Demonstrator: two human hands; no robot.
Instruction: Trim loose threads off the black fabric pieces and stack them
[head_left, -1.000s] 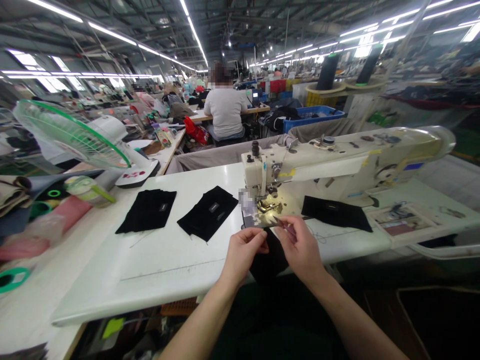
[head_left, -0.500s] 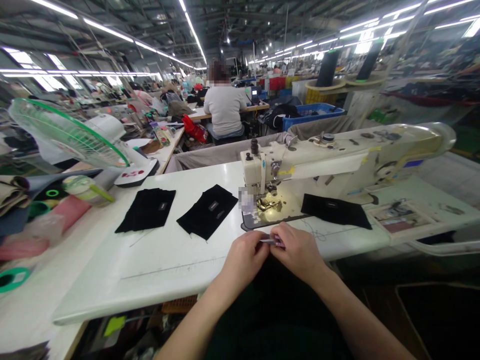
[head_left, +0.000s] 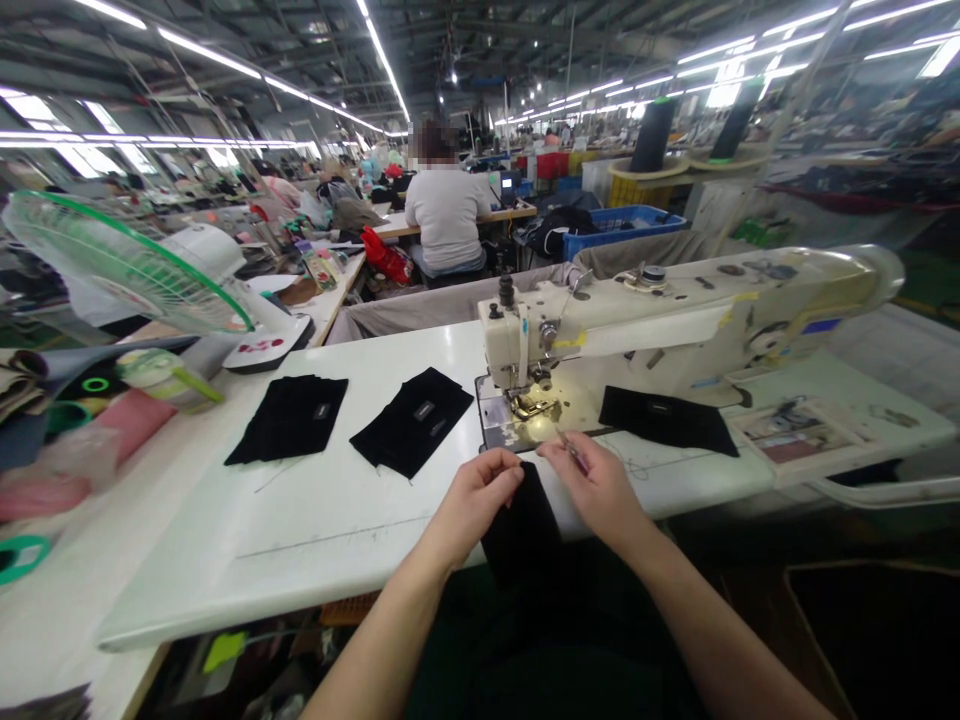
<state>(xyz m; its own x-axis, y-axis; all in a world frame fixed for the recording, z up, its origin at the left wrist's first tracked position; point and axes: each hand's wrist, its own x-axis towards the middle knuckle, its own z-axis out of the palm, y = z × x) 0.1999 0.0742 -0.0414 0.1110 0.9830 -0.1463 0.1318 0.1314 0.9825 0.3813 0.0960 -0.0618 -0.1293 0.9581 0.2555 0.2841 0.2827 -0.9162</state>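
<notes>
My left hand (head_left: 480, 497) is closed, thumb against fingers, on the top edge of a black fabric piece (head_left: 527, 520) that hangs down over the table's front edge. My right hand (head_left: 598, 487) grips a slim tool with a purplish handle (head_left: 576, 456). Its thin tip points up and left toward the sewing machine's needle area; I cannot make out the exact kind. Both hands are just in front of the sewing machine (head_left: 637, 310), a short gap between them. The lower part of the fabric merges with dark clothing.
Black labelled fabric pieces lie on the white table (head_left: 300, 520): one at left (head_left: 289, 420), one mid-table (head_left: 412, 422), one right of the needle (head_left: 667, 421). A green-rimmed fan (head_left: 142, 260) stands at left. A co-worker (head_left: 446, 215) sits ahead, near a blue crate (head_left: 622, 230).
My hands were together and have moved apart. The black fabric now shows at my left hand's fingers, and the tool in my right hand has turned to point upward.
</notes>
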